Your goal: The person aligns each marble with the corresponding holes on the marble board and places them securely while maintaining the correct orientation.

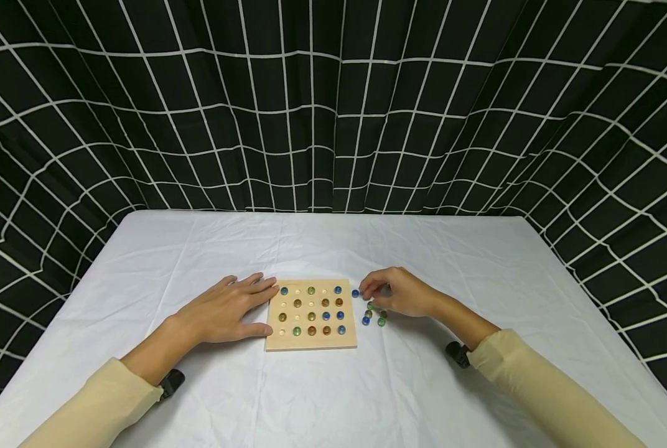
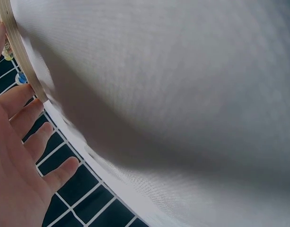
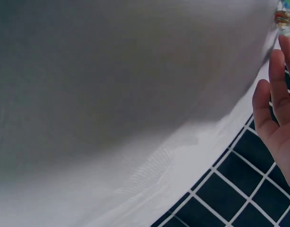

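Note:
A pale wooden board [image 1: 311, 346] with rows of round hollows lies on the white cloth. Blue, green, amber and brown glass marbles sit in many hollows; several others hold none. My left hand [image 1: 229, 311] rests at the board's left side, fingers spread, with fingertips and thumb at its edge. Just off the board's right side, my right hand [image 1: 403, 292] reaches down with bent fingers over loose marbles. One blue marble [image 1: 355, 293] lies right by its fingertips, and a green marble [image 1: 369, 305] is near the thumb. In the right wrist view a multicoloured marble [image 3: 284, 21] shows beyond the fingertips.
Below the right hand several more loose marbles lie in a small cluster, among them a blue marble [image 1: 366, 321] and a green marble [image 1: 381, 322]. The white cloth [image 1: 311, 398] has slight wrinkles. A black curtain [image 1: 333, 124] with white grid lines surrounds the table's back and sides.

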A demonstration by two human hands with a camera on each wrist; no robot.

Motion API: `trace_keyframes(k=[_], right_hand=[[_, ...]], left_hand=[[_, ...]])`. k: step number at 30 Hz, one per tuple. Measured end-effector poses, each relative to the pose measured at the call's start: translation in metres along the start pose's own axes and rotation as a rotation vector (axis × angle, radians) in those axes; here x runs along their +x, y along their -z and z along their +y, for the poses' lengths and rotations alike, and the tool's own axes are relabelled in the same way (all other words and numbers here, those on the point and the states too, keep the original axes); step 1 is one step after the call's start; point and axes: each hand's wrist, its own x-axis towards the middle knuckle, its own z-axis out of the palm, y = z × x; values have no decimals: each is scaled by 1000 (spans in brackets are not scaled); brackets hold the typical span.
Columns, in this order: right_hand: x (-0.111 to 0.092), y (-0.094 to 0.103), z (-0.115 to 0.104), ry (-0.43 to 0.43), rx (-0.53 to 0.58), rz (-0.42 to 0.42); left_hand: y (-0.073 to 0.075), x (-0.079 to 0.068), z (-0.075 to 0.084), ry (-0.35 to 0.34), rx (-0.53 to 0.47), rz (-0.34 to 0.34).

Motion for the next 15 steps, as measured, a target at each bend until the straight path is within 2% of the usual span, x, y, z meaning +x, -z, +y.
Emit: trace_keyframes(k=[15], right_hand=[[-2, -2, 0, -1, 20, -38]], left_hand=[[0, 0, 0, 1, 1, -4]])
